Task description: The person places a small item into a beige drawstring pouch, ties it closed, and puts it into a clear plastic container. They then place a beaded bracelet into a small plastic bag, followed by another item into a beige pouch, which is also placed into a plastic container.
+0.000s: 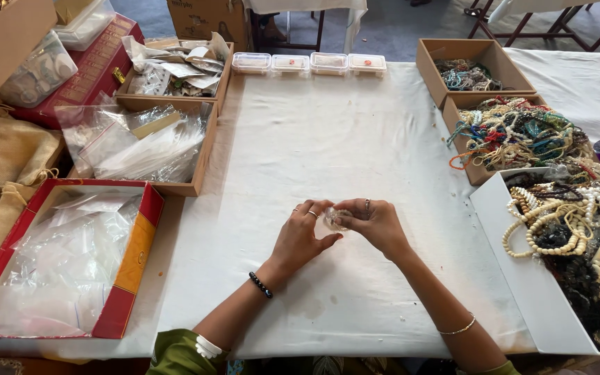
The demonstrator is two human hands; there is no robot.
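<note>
Both hands meet over the middle of the white tabletop (328, 139). The left hand (302, 234) and right hand (375, 223) curl their fingers (345, 223) closed around a small clear packet (332, 218), pale and crinkled. The red box (133, 257) holds plastic bags; the white box (515, 278) holds bead necklaces.

L grip (303, 232) & R grip (375, 223) together, fingers curled, forearms converging.
</note>
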